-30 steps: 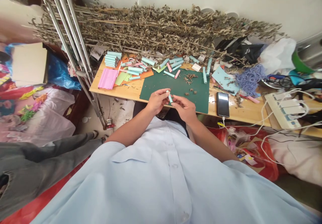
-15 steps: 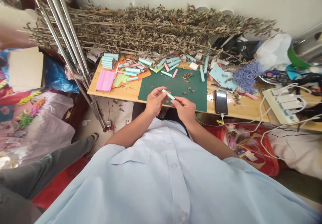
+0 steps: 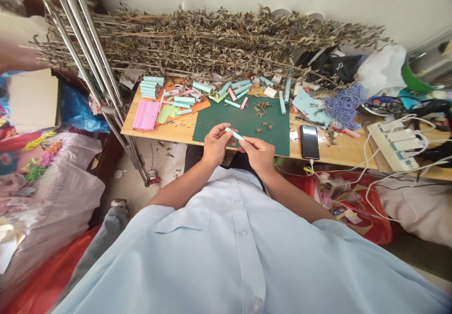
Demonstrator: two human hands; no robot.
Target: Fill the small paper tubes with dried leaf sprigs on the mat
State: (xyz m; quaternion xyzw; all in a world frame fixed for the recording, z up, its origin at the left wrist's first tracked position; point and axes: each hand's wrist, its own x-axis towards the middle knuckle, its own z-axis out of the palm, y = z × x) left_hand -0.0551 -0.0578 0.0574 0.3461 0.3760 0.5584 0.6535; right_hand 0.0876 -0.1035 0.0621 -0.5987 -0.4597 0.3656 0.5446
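Observation:
A thin light-blue paper roll (image 3: 234,134) is held between both hands, tilted down to the right, over the near edge of a green cutting mat (image 3: 219,116). My left hand (image 3: 216,145) closes on its left part with thumb and fingers. At the other end, my right hand (image 3: 259,153) pinches the roll's tip. Whether anything fills the roll I cannot tell. Crumbled dry leaves (image 3: 262,108) and a few small brown clumps (image 3: 264,125) lie on the mat beyond my hands. Blue and pink paper rolls (image 3: 243,87) lie along its far edge.
Dried plant stalks (image 3: 212,41) cover the table's back. Stacked blue rolls (image 3: 150,88) and pink paper (image 3: 146,115) lie left. To the right are a phone (image 3: 310,142), purple yarn (image 3: 345,104) and a power strip (image 3: 391,147) with trailing cables. Metal crutches (image 3: 92,64) lean at the left; someone's leg (image 3: 102,243) shows below.
Both hands keep hold of the blue roll, which has shifted only slightly. The other person's leg at the lower left has moved; less of it shows now. The view has shifted a little.

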